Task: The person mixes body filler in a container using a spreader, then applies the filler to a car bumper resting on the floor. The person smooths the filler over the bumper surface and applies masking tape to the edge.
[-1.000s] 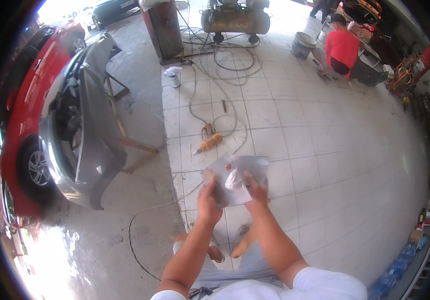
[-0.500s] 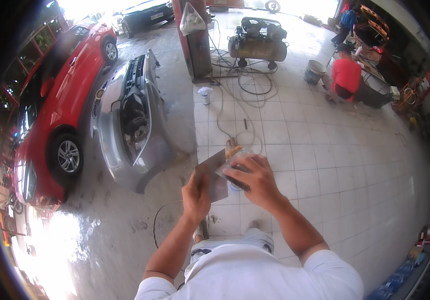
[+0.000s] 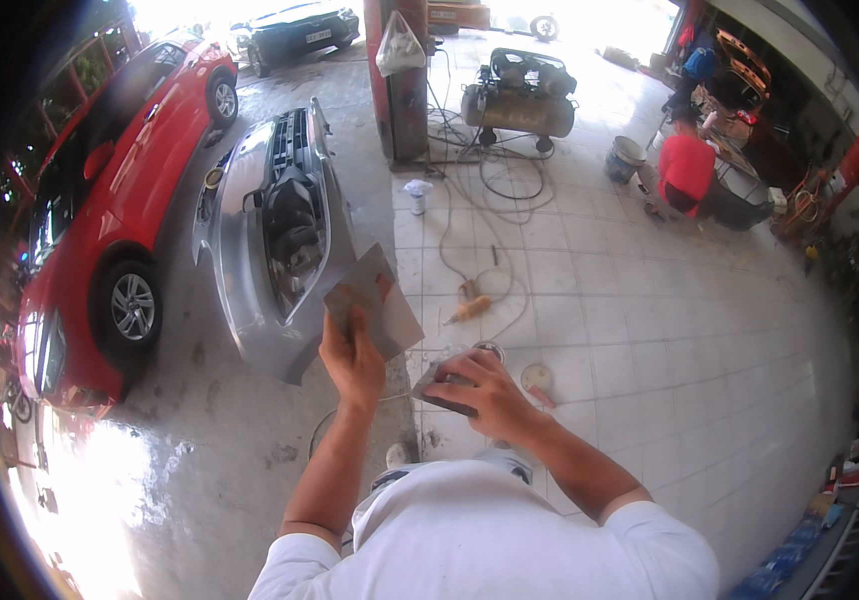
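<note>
My left hand point(image 3: 354, 362) grips a flat grey rectangular plate point(image 3: 396, 312) by its near left edge, thumb on its face. A red smear shows near the plate's upper part. Lower and to the right, my right hand point(image 3: 495, 398) is closed on a flat, wide-bladed putty spreader point(image 3: 442, 394). The spreader is apart from the plate. Beyond my left hand, a silver car bumper point(image 3: 225, 290) stands on the concrete floor. Partly hidden behind my right hand is a small round can point(image 3: 491, 349) on the tiles.
A round lid point(image 3: 538, 377) and a small reddish piece point(image 3: 544, 397) lie by my right hand. Ahead are a yellow power tool point(image 3: 471, 303), loose hoses, a white-topped cup point(image 3: 418, 197) and an air compressor point(image 3: 520, 100). A red car point(image 3: 115, 235) stands left; a person in red point(image 3: 688, 170) crouches right.
My left hand has moved the plate left and away from me, over the bumper's near edge. My right hand has drawn the spreader off the plate, down and toward me. My view has shifted slightly.
</note>
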`<state>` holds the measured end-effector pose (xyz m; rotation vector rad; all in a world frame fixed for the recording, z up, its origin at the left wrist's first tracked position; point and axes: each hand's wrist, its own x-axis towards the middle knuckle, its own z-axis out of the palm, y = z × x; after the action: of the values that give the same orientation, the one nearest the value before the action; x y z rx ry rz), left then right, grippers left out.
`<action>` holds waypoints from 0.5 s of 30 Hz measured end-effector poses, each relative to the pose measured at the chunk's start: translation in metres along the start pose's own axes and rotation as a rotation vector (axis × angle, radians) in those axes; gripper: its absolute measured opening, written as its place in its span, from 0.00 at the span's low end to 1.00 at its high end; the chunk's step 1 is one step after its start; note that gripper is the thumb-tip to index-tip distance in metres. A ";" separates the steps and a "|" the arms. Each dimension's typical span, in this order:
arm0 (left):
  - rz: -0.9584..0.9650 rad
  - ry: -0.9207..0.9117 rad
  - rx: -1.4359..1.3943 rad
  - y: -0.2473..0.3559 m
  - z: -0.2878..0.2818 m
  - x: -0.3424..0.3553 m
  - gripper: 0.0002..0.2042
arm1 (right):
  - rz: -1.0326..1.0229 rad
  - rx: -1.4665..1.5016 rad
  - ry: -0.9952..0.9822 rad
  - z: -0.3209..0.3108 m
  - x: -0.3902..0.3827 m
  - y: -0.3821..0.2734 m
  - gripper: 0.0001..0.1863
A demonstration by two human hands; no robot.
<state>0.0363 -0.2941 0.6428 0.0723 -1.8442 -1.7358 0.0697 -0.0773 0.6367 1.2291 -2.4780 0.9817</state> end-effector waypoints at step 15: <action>-0.212 0.043 -0.076 0.026 0.008 -0.072 0.13 | 0.003 -0.122 0.063 -0.054 0.003 0.004 0.31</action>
<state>0.1015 -0.2525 0.6397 0.2814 -1.7911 -1.9306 0.0592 -0.0426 0.6769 1.1392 -2.4519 0.8433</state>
